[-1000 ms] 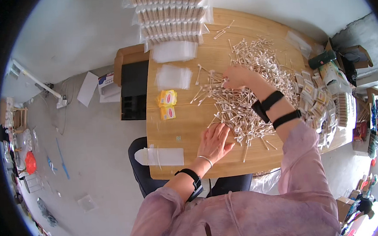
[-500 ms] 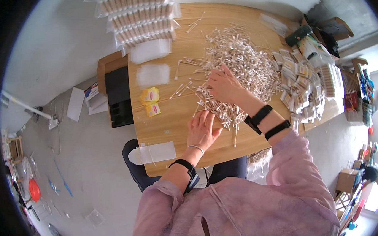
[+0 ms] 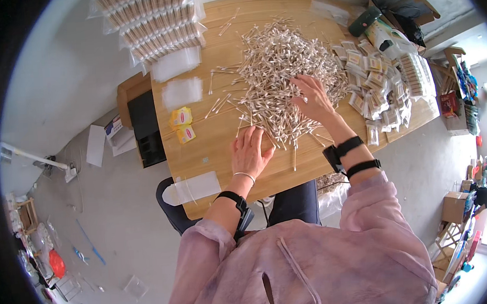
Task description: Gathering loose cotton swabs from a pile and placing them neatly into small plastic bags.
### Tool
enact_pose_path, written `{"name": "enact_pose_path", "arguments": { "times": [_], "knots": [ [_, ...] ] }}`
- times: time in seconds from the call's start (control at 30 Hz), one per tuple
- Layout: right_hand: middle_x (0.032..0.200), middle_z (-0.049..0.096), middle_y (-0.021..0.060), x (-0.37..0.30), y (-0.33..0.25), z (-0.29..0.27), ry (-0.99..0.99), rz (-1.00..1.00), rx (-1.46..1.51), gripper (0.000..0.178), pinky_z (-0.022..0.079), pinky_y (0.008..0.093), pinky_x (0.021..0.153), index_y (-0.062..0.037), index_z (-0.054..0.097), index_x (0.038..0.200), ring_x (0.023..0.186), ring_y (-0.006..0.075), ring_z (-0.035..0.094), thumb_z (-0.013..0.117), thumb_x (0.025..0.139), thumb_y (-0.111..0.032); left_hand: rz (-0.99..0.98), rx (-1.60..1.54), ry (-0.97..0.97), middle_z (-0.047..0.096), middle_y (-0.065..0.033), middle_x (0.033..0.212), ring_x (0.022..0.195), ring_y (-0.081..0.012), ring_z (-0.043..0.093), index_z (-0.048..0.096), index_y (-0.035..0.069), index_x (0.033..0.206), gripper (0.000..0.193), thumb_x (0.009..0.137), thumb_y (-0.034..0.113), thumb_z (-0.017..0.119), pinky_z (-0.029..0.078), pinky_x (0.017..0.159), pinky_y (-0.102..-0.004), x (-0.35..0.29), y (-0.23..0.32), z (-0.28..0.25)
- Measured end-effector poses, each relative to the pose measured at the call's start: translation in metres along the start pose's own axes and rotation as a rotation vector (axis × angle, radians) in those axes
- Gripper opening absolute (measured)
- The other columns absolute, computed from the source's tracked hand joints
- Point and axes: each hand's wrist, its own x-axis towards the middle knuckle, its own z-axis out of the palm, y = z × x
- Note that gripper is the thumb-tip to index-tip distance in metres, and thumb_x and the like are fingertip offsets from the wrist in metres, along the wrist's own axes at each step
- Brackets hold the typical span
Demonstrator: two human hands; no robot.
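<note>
A large heap of cotton swabs (image 3: 282, 55) spreads over the wooden table (image 3: 214, 37). My right hand (image 3: 315, 98) is over the heap's right part, fingers pointing left and apart from the thumb. A small white spot shows at its fingers; I cannot make out whether it is a swab tip. At the heap's lower left edge lies my left hand (image 3: 247, 153), fingers stretched forward and thumb spread, touching a few stray swabs. Nothing shows in its grasp. Several loose swabs (image 3: 216, 105) lie left of the heap.
Small yellow packets (image 3: 181, 117), stacked clear bags (image 3: 182, 93) and a white card (image 3: 193, 188) line the table's left side. Packed bags of swabs (image 3: 155, 26) stand at the far left. Filled small packs (image 3: 375, 80) pile up at right, near a dark green cylinder (image 3: 365, 21).
My right hand has moved to the right across the heap, away from my left hand. The left hand stays at the heap's lower edge. The whole view has shifted slightly.
</note>
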Motion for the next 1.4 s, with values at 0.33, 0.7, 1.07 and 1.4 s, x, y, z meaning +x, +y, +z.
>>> {"name": "enact_pose_path", "arguments": {
  "times": [0.33, 0.7, 1.07, 1.4],
  "knots": [
    [0.146, 0.030, 0.0134, -0.128, -0.063, 0.045, -0.057, 0.040, -0.083, 0.060, 0.019, 0.0548, 0.111, -0.0224, 0.047, 0.135, 0.135, 0.0404, 0.025, 0.066, 0.080, -0.033, -0.028, -0.128, 0.058, 0.049, -0.0081, 0.127, 0.116, -0.0298, 0.047, 0.047, 0.014, 0.128, 0.052, 0.081, 0.020, 0.067, 0.036, 0.096, -0.0446, -0.005, -0.009, 0.001],
    [0.150, 0.021, 0.0190, -0.144, -0.072, 0.049, 0.141, 0.150, -0.011, 0.075, 0.011, 0.0595, 0.112, -0.0167, 0.042, 0.139, 0.138, 0.0428, 0.017, 0.070, 0.075, -0.042, -0.079, -0.054, 0.361, 0.049, -0.0177, 0.127, 0.116, -0.0361, 0.046, 0.042, 0.004, 0.131, 0.059, 0.078, 0.012, 0.067, 0.032, 0.101, -0.0487, 0.048, -0.052, -0.017],
    [0.144, 0.035, 0.0124, -0.094, -0.059, 0.067, 0.076, 0.334, -0.099, 0.059, 0.014, 0.0539, 0.112, -0.0160, 0.047, 0.135, 0.137, 0.0357, 0.024, 0.056, 0.085, -0.044, -0.033, -0.010, 0.127, 0.056, -0.0105, 0.108, 0.100, -0.0317, 0.053, 0.063, 0.010, 0.106, 0.025, 0.081, 0.009, 0.063, 0.043, 0.088, -0.0422, 0.076, -0.090, -0.002],
    [0.135, 0.043, 0.0160, -0.086, -0.053, 0.068, 0.197, 0.419, -0.093, 0.052, 0.016, 0.0512, 0.113, -0.0080, 0.049, 0.129, 0.134, 0.0364, 0.028, 0.052, 0.088, -0.040, 0.062, -0.115, 0.050, 0.052, -0.0136, 0.116, 0.107, -0.0341, 0.047, 0.049, 0.007, 0.124, 0.057, 0.076, 0.024, 0.074, 0.035, 0.096, -0.0474, -0.007, -0.048, -0.028]
  ]
}}
